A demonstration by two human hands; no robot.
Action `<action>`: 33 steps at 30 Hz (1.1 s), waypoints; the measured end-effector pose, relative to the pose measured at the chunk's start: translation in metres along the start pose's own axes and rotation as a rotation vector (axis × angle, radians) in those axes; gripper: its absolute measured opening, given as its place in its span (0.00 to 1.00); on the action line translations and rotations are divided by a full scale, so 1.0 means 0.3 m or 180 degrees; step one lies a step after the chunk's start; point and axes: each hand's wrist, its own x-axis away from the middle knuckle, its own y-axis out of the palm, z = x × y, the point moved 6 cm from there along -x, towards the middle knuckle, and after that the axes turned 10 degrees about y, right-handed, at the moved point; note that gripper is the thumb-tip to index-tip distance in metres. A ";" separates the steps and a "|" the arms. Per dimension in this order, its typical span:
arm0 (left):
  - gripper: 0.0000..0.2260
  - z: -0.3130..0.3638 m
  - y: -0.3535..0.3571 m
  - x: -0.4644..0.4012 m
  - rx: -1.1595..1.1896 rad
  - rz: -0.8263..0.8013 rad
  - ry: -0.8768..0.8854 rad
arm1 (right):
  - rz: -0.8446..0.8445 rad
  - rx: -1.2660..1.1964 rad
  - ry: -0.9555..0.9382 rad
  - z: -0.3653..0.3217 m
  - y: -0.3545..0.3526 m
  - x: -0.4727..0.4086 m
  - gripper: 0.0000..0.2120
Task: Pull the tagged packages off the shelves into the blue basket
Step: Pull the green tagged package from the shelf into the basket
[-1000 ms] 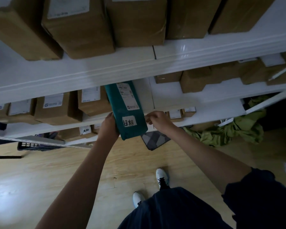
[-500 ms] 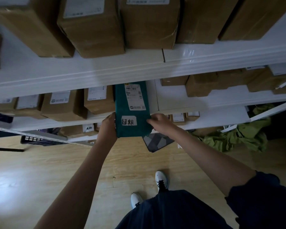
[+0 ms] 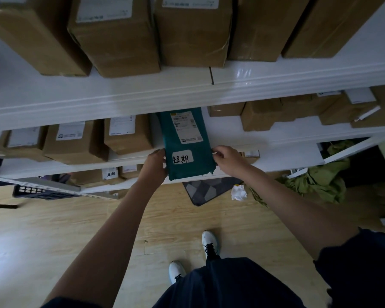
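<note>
While two hands grip it (left hand (image 3: pixel 154 163), right hand (image 3: pixel 228 161)), one teal package (image 3: pixel 187 138) overhangs its shelf (image 3: pixel 242 138).

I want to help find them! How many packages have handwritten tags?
2. The teal package, held by the left hand and right hand at the middle shelf's edge, and a brown box on the shelf below, left of it. More tags may be hidden or blurred.

Both bare forearms reach forward. The left hand (image 3: pixel 154 164) presses flat with fingers together. The right hand (image 3: pixel 228 160) pinches with curled fingertips.
</note>
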 end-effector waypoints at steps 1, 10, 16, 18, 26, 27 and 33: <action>0.18 -0.010 0.006 0.001 0.0181 0.0008 -0.0116 | -0.0026 0.0004 0.0029 0.002 0.001 -0.005 0.15; 0.19 -0.037 0.001 -0.012 0.0684 0.0243 -0.0535 | -0.0054 0.0309 -0.0117 -0.042 0.020 -0.060 0.13; 0.22 -0.060 0.019 -0.011 0.0758 0.0306 -0.0562 | -0.0170 0.0656 -0.0220 -0.057 0.038 -0.079 0.15; 0.23 -0.071 0.033 0.003 0.0774 0.0216 -0.0545 | -0.0179 0.0783 -0.0234 -0.053 0.040 -0.078 0.13; 0.17 -0.116 0.035 0.055 0.0276 0.0095 -0.0374 | -0.0050 0.1038 -0.0116 -0.023 0.041 -0.080 0.26; 0.16 -0.108 0.030 0.055 0.0267 0.0112 -0.0347 | -0.0058 0.1072 -0.0101 -0.029 0.044 -0.080 0.26; 0.16 -0.079 0.046 0.045 0.0327 -0.0033 -0.0422 | -0.0230 0.0910 -0.0100 -0.034 0.078 -0.084 0.17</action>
